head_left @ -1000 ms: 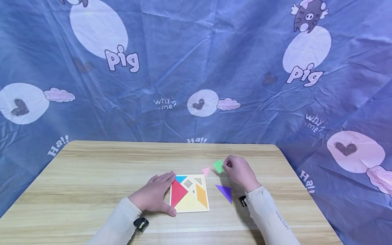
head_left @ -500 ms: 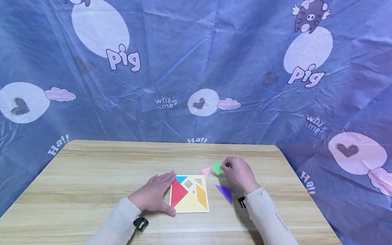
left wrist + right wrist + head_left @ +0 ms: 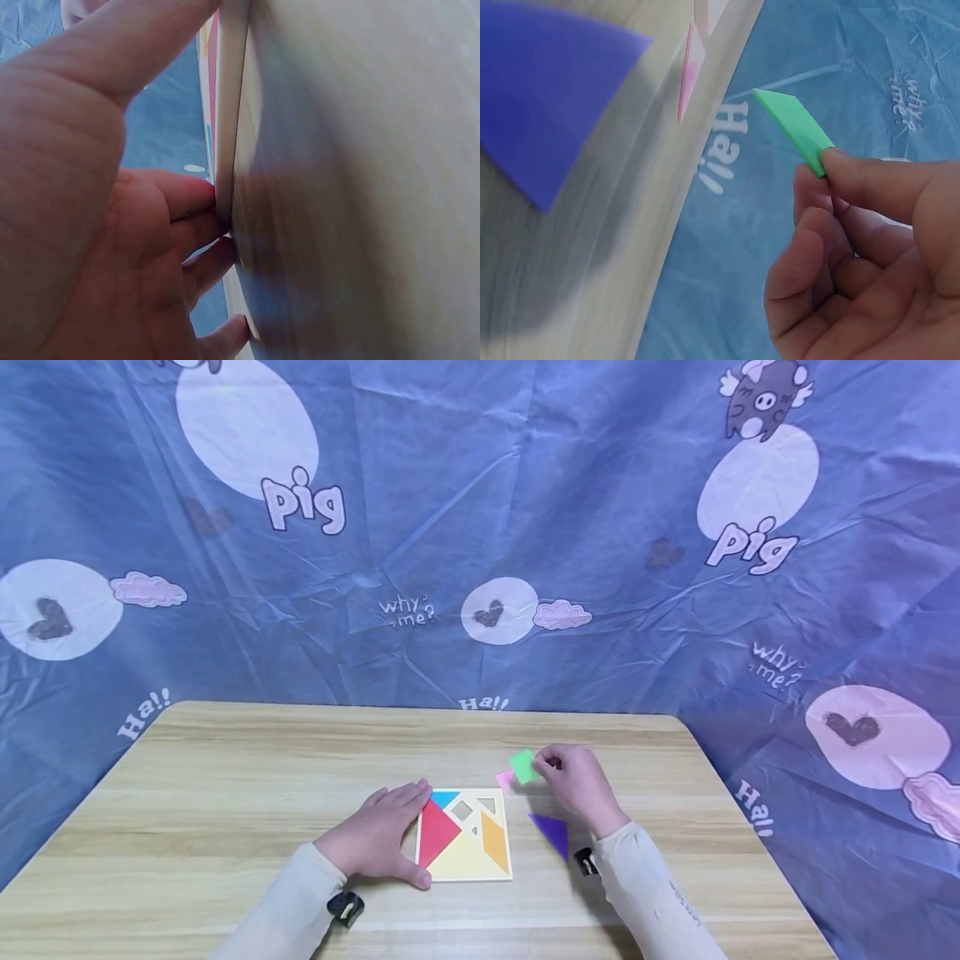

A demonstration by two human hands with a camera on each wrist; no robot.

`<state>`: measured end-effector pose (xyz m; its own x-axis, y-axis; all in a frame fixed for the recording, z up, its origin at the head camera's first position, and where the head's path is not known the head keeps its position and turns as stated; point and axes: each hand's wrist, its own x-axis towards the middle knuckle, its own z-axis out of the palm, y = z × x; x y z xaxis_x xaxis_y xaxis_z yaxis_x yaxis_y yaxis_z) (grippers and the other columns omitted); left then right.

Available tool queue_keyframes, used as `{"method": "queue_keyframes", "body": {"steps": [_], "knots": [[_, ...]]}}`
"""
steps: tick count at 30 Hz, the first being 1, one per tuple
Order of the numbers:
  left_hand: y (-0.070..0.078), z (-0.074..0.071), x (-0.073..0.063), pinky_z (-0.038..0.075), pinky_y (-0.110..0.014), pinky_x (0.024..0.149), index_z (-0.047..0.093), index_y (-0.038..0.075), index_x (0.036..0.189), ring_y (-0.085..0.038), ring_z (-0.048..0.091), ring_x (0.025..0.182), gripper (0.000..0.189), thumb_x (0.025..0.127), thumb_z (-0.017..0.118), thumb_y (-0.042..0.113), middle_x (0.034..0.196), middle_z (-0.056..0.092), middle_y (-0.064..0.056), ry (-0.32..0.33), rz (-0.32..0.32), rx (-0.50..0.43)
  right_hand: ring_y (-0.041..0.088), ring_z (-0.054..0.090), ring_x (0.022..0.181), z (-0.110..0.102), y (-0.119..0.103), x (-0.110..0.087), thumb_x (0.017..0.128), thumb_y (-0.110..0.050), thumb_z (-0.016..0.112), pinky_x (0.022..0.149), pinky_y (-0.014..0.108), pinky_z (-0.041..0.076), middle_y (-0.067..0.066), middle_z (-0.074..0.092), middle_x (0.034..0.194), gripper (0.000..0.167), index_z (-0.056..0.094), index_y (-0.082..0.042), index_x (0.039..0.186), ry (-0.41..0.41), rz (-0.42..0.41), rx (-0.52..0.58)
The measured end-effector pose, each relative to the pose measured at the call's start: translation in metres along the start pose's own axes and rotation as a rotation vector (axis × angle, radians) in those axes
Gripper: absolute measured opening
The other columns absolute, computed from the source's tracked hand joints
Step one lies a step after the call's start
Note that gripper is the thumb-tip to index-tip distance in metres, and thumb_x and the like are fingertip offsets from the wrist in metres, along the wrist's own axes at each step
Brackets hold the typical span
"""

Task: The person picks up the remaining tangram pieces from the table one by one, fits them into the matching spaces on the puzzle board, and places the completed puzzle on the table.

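Green square (image 3: 524,766), even-sided, aslant leftward from pinching right hand (image 3: 574,777); left hand (image 3: 375,837) outspread against puzzle board (image 3: 470,797).

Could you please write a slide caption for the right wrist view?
The right hand pinches a green piece; a purple piece and a pink piece lie on the wooden table.

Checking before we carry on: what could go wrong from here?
The right hand pinches the green square near one end only, so it might twist or slip.

The pink triangle lies close to the green square, by the board's far right corner, and might get nudged.

The left hand braces only the board's left side, so pressing on the right could shift it.
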<state>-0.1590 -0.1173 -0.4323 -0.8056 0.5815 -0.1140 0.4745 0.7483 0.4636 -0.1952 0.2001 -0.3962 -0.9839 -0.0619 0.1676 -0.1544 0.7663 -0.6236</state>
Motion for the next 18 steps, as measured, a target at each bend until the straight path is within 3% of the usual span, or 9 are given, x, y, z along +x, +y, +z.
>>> {"method": "queue_keyframes", "body": {"steps": [7, 12, 18], "knots": [[-0.002, -0.002, 0.001, 0.020, -0.057, 0.126, 0.033, 0.000, 0.160, -0.033, 0.028, 0.155, 0.128, 0.066, 0.086, 0.069, 0.168, 0.031, -0.013, -0.004, 0.000, 0.021, 0.013, 0.056, 0.071, 0.010, -0.008, -0.004, 0.096, -0.010, 0.070, 0.066, 0.028, 0.048, 0.000, 0.070, 0.082, 0.007, 0.076, -0.007, 0.093, -0.109, 0.034, 0.100], [-0.003, -0.003, 0.002, 0.020, -0.057, 0.126, 0.033, 0.000, 0.160, -0.033, 0.028, 0.155, 0.128, 0.066, 0.086, 0.068, 0.168, 0.030, -0.013, -0.010, 0.002, 0.017, 0.013, 0.058, 0.073, 0.018, -0.012, -0.006, 0.095, -0.010, 0.072, 0.068, 0.027, 0.050, -0.002, 0.069, 0.081, 0.005, 0.075, -0.009, 0.091, -0.146, 0.039, 0.147], [-0.004, -0.003, 0.001, 0.020, -0.057, 0.126, 0.033, -0.001, 0.160, -0.033, 0.028, 0.155, 0.128, 0.066, 0.087, 0.068, 0.168, 0.030, -0.014, -0.009, 0.004, 0.013, 0.013, 0.055, 0.069, 0.026, -0.018, -0.007, 0.095, -0.008, 0.070, 0.061, 0.025, 0.047, 0.001, 0.068, 0.081, 0.006, 0.075, -0.009, 0.092, -0.198, 0.021, 0.188]]}}
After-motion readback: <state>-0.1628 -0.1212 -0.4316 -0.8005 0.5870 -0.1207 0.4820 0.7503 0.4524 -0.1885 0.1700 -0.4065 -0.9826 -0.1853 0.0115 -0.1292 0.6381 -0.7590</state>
